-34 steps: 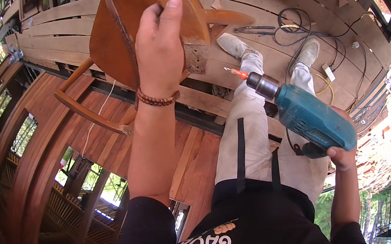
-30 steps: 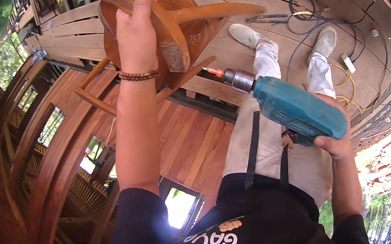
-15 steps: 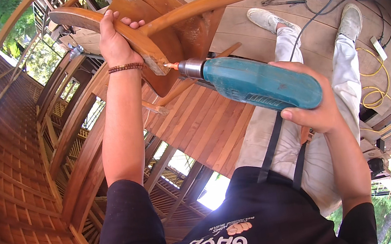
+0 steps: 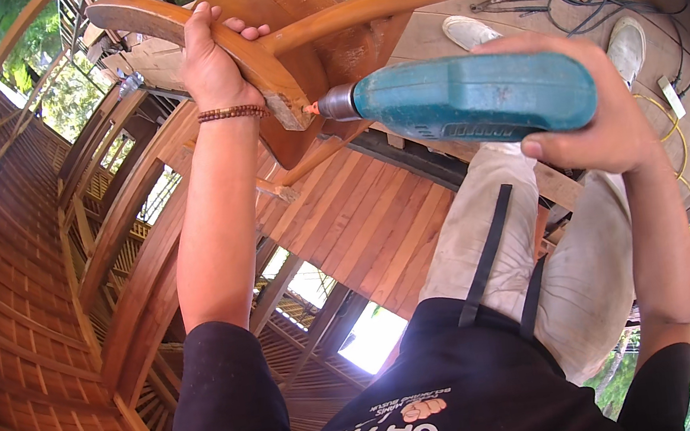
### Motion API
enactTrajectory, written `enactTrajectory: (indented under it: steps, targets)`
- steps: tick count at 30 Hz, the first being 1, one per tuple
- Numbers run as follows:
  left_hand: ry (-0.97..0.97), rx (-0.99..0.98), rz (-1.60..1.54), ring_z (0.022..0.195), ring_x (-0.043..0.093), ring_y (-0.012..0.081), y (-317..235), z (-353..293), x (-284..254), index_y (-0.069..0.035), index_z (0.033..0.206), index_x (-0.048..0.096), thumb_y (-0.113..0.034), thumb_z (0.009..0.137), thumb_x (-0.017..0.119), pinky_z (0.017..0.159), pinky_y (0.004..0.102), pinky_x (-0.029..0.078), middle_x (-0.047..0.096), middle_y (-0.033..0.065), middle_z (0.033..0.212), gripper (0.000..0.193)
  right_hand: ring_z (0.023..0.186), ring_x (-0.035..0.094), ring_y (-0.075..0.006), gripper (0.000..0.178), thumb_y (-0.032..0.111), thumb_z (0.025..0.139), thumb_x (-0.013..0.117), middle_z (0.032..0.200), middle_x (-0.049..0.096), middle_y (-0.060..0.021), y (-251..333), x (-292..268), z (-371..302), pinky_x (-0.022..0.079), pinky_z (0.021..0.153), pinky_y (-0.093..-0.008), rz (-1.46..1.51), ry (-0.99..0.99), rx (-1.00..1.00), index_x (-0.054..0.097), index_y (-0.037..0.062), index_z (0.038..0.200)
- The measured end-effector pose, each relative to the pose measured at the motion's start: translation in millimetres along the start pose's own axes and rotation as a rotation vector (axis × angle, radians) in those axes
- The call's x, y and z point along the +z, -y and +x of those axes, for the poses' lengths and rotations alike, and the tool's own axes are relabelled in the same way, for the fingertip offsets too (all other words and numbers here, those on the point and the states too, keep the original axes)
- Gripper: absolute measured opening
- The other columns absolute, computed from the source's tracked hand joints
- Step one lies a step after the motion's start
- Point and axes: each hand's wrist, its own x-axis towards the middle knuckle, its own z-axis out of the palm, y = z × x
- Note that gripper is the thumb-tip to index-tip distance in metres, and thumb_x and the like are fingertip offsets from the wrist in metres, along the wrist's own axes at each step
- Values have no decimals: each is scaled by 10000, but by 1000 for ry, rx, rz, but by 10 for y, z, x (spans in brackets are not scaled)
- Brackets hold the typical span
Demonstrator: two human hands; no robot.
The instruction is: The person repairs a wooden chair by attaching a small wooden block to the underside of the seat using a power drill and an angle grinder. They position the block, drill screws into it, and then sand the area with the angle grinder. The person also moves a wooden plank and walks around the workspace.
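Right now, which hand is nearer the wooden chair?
Left. The left hand grips the wooden chair; the right hand is farther off, to its right, holding the rear of the teal drill.

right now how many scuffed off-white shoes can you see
2: one scuffed off-white shoe just above the long teal power drill, the other shoe farther right, beside the bare right hand. Both are partly hidden; no others show.

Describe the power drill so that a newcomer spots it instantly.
Find the brown wooden furniture piece near the top, gripped by the left hand. Just right of its blocky end, a silvery chuck leads into the power drill, held in the right hand. Its bulky, rounded teal body sets it apart from that brown piece, the pale trousers and black shirt.
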Motion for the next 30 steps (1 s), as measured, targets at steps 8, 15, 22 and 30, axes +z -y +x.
enactTrajectory:
  steps: [8, 15, 22, 30]
  targets:
    - [-1, 22, -9, 552, 580, 201, 10, -1, -15, -39, 965, 533, -268, 907, 623, 611, 405, 571, 559, 86, 694, 252, 1064, 650, -293, 701, 281, 550, 732, 1188, 653, -162, 204, -208, 382, 490, 944, -373, -388, 174, -322, 624, -18, 1174]
    - [-17, 38, -13, 540, 588, 216, -16, -29, 19, -24, 935, 539, -255, 905, 623, 596, 413, 569, 565, 96, 692, 248, 1048, 659, -305, 720, 315, 544, 715, 1174, 658, -160, 267, -310, 579, 504, 925, -383, -436, 244, -372, 619, -16, 1176]
    - [-22, 41, 4, 546, 591, 214, -15, -21, 16, -14, 942, 529, -254, 905, 622, 584, 410, 567, 564, 101, 693, 261, 1038, 658, -305, 732, 328, 538, 713, 1163, 658, -166, 261, -316, 625, 507, 915, -380, -402, 243, -346, 617, -14, 1178]
    - [-22, 58, 9, 526, 582, 201, -6, -21, 8, -6, 948, 509, -249, 904, 619, 567, 405, 570, 559, 99, 684, 270, 1063, 651, -309, 735, 338, 548, 718, 1184, 653, -175, 311, -296, 620, 501, 930, -388, -406, 247, -302, 616, -19, 1182]
